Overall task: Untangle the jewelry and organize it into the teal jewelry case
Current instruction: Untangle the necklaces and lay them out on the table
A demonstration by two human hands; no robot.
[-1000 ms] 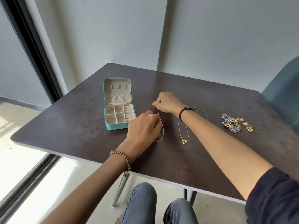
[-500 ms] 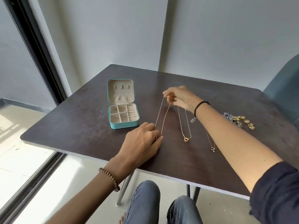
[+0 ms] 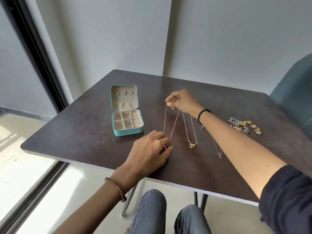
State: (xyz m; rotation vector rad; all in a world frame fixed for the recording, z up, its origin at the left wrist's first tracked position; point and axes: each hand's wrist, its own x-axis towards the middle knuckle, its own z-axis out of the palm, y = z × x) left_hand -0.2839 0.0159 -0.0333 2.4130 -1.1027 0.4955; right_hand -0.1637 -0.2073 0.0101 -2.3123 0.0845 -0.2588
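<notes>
Necklace, thin pale chain, pinched taut between left fingers and right fingers.

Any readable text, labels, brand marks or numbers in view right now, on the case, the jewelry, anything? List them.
None can be read. The teal jewelry case shows no logo or label. The gold heart pendant and the earring pile are too small to show any marks.

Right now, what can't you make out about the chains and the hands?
Head view only:
- Chains: ends hidden in the pinch of the right hand.
- Pendant under the left hand: fingers cover all but a reddish glint.
- Silver necklace: upper chain passes behind the right forearm.
- Earring pile: too small to count pieces.
</notes>
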